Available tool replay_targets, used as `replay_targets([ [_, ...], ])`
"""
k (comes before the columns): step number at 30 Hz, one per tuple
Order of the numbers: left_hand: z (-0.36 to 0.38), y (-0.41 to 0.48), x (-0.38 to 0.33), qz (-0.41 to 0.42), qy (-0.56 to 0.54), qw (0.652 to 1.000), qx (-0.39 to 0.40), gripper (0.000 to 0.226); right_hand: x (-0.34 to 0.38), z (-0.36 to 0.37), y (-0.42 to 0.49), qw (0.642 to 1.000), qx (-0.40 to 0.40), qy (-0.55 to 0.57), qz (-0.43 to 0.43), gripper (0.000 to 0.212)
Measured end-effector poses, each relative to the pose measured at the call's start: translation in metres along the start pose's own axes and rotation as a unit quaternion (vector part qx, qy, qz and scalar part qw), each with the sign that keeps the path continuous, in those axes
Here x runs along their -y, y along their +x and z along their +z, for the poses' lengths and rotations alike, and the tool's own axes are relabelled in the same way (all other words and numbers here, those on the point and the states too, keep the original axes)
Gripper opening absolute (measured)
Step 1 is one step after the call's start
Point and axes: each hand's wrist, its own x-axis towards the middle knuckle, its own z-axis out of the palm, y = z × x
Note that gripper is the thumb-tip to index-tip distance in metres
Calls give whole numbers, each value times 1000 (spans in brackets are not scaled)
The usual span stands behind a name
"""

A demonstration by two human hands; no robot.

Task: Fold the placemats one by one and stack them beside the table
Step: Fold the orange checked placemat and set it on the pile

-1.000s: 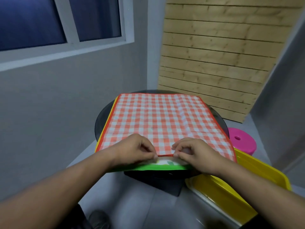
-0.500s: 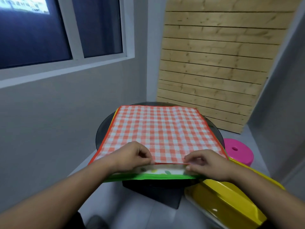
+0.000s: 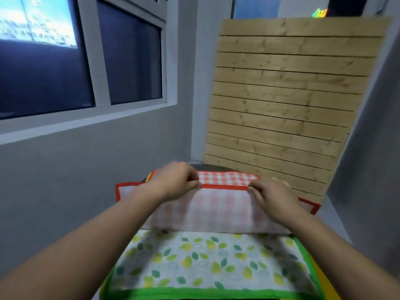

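At far left we see a window (image 3: 65,61) above the grey wall. Our left hand (image 3: 175,182) pinches the red hem of the red checked placemat (image 3: 216,211) between curled fingers and thumb. The mat is folded away from us, pale underside up. It lies on a leaf-print placemat (image 3: 205,263) on the table (image 3: 205,165). Our right hand (image 3: 270,197) pinches the same hem with bent fingers. A slatted wooden panel (image 3: 281,100) stands behind.
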Motion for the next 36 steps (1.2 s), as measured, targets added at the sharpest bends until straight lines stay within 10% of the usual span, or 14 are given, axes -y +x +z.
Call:
replay_targets([
  [13,115,68,59,-161,-69,984,39,33,-38,130,72,989,78,65,108,26],
  [36,174,80,87,-144,0,988,-50,18,-56,181,79,985,56,115,118,19],
])
